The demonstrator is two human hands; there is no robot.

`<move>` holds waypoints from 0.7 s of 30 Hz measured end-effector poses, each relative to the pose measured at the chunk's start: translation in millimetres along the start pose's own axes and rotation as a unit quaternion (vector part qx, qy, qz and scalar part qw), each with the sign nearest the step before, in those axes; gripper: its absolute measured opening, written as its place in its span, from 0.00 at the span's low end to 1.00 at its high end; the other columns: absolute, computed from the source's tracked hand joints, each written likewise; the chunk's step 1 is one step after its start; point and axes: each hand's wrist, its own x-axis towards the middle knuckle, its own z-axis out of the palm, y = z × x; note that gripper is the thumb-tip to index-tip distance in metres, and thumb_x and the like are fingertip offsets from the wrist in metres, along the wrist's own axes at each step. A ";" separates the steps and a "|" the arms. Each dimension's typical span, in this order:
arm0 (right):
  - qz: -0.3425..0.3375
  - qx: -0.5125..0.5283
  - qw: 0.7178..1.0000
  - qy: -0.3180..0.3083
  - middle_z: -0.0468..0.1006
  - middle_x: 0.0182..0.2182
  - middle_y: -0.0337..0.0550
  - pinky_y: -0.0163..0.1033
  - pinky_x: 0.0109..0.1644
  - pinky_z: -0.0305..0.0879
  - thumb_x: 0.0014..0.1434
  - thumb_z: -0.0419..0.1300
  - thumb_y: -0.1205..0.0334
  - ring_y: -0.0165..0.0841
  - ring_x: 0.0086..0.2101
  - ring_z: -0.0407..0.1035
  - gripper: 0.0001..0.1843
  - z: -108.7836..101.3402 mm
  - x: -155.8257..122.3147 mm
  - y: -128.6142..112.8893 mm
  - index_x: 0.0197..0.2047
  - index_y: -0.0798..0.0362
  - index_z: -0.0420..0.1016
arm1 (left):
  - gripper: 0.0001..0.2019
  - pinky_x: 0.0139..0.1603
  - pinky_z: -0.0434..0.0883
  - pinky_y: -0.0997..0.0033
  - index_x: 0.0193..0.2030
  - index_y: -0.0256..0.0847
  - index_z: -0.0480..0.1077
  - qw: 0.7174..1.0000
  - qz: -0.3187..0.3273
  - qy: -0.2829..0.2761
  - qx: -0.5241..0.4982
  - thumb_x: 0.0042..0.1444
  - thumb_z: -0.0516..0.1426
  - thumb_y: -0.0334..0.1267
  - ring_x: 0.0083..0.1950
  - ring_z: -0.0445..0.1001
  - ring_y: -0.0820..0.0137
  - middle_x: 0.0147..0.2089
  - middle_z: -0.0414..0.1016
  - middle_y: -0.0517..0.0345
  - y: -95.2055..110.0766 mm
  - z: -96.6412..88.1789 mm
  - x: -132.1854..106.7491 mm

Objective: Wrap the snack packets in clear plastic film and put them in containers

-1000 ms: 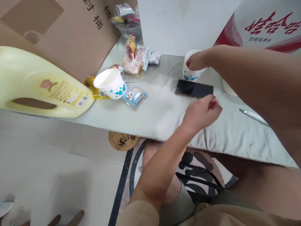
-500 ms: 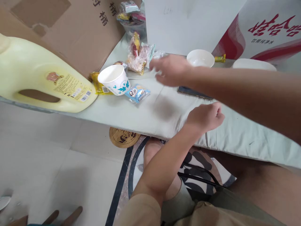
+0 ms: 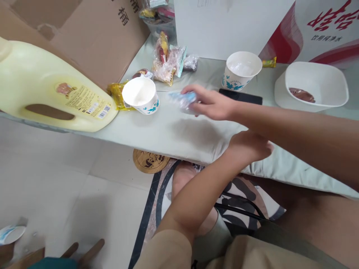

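Note:
My right hand (image 3: 211, 101) is closed on a small blue-and-clear snack packet (image 3: 183, 99), blurred by motion, just above the cloth-covered table. To its left a white paper cup (image 3: 140, 93) with teal leaves stands by a yellow wrapper (image 3: 119, 93). My left hand (image 3: 249, 145) rests at the table's front edge, curled into a fist beneath my right forearm. Its inner side is hidden. Behind my right hand lie a dark phone (image 3: 241, 97) and a second paper cup (image 3: 237, 76) with clear plastic inside. A white square tub (image 3: 311, 80) holding a brown packet stands to the right.
A pale yellow jug (image 3: 56, 86) stands at the left before a cardboard box (image 3: 84, 37). Several wrapped snacks (image 3: 168, 63) lie at the back near a white carton (image 3: 224, 30). Another person's foot (image 3: 36, 257) and a fallen cup (image 3: 12, 234) show on the floor.
My right hand has taken up the blue snack packet from beside the left paper cup and moved lower and nearer. My left hand has shifted slightly right and stays curled.

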 end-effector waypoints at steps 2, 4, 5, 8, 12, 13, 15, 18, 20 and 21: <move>0.052 0.167 0.982 0.068 0.75 0.33 0.37 0.45 0.36 0.72 0.62 0.58 0.59 0.34 0.30 0.70 0.17 -25.3 -38.4 -3.7 0.55 0.44 0.67 | 0.16 0.49 0.74 0.55 0.54 0.43 0.74 0.999 0.015 -0.025 0.039 0.64 0.50 0.38 0.54 0.78 0.52 0.54 0.81 0.43 1.8 -5.1 -3.2; 0.083 0.248 0.947 0.187 0.74 0.33 0.39 0.43 0.32 0.70 0.57 0.61 0.59 0.34 0.31 0.70 0.12 -46.9 -81.0 -4.9 0.46 0.45 0.70 | 0.15 0.45 0.74 0.55 0.51 0.41 0.74 0.998 0.030 -0.011 0.053 0.63 0.50 0.37 0.52 0.78 0.51 0.49 0.81 0.42 0.6 -8.5 -4.5; 0.084 0.265 0.931 0.237 0.74 0.33 0.39 0.42 0.30 0.67 0.54 0.63 0.60 0.34 0.30 0.70 0.12 -55.0 -102.9 -3.4 0.43 0.45 0.71 | 0.14 0.45 0.74 0.55 0.50 0.41 0.74 0.998 0.034 0.003 0.050 0.63 0.51 0.36 0.51 0.78 0.51 0.48 0.81 0.42 -0.9 -9.8 -4.4; 0.092 0.316 0.860 0.390 0.75 0.35 0.39 0.40 0.27 0.64 0.50 0.67 0.57 0.34 0.30 0.69 0.12 -63.9 -163.8 12.0 0.39 0.41 0.73 | 0.11 0.48 0.73 0.55 0.46 0.41 0.75 0.999 0.028 0.038 0.012 0.63 0.52 0.36 0.50 0.79 0.53 0.44 0.81 0.45 -6.9 -11.9 -1.0; 0.140 0.373 0.820 0.411 0.79 0.38 0.38 0.40 0.27 0.67 0.57 0.62 0.47 0.36 0.31 0.71 0.11 -43.0 -214.8 48.5 0.41 0.40 0.75 | 0.13 0.57 0.72 0.58 0.51 0.40 0.72 0.983 0.034 0.041 -0.175 0.62 0.59 0.41 0.54 0.78 0.58 0.56 0.79 0.45 -10.5 -3.8 13.0; 0.142 0.377 0.821 0.405 0.79 0.37 0.39 0.40 0.27 0.68 0.59 0.61 0.43 0.35 0.29 0.72 0.14 -35.6 -220.7 56.9 0.42 0.41 0.75 | 0.16 0.58 0.72 0.58 0.52 0.40 0.71 0.971 0.049 0.028 -0.234 0.61 0.61 0.45 0.56 0.78 0.58 0.59 0.78 0.44 -10.2 1.0 17.9; 0.144 0.375 0.829 0.388 0.79 0.32 0.38 0.40 0.26 0.68 0.59 0.60 0.40 0.34 0.25 0.71 0.17 -23.4 -226.6 68.8 0.43 0.43 0.73 | 0.21 0.59 0.72 0.58 0.52 0.40 0.69 0.940 0.076 0.015 -0.333 0.58 0.64 0.51 0.58 0.77 0.58 0.58 0.77 0.45 -8.8 12.1 28.2; 0.169 0.309 0.869 0.347 0.77 0.26 0.36 0.39 0.23 0.64 0.60 0.62 0.43 0.33 0.21 0.69 0.18 -19.2 -232.1 73.0 0.46 0.45 0.69 | 0.27 0.61 0.72 0.56 0.50 0.43 0.69 0.900 0.085 0.088 -0.419 0.51 0.69 0.55 0.58 0.77 0.58 0.53 0.78 0.50 -7.0 23.6 42.2; 0.187 0.205 0.897 0.344 0.77 0.26 0.36 0.40 0.24 0.64 0.61 0.62 0.48 0.34 0.21 0.69 0.18 -26.8 -240.1 70.7 0.51 0.45 0.69 | 0.28 0.60 0.72 0.57 0.50 0.45 0.69 0.879 0.076 0.153 -0.446 0.47 0.71 0.54 0.57 0.77 0.59 0.52 0.78 0.53 -7.6 23.1 50.0; 0.191 0.137 0.903 0.360 0.78 0.26 0.36 0.41 0.27 0.66 0.61 0.62 0.50 0.34 0.22 0.69 0.17 -32.8 -246.2 69.9 0.52 0.45 0.70 | 0.29 0.59 0.73 0.59 0.50 0.46 0.69 0.873 0.068 0.173 -0.451 0.46 0.72 0.54 0.56 0.77 0.61 0.51 0.77 0.54 -8.9 20.6 53.5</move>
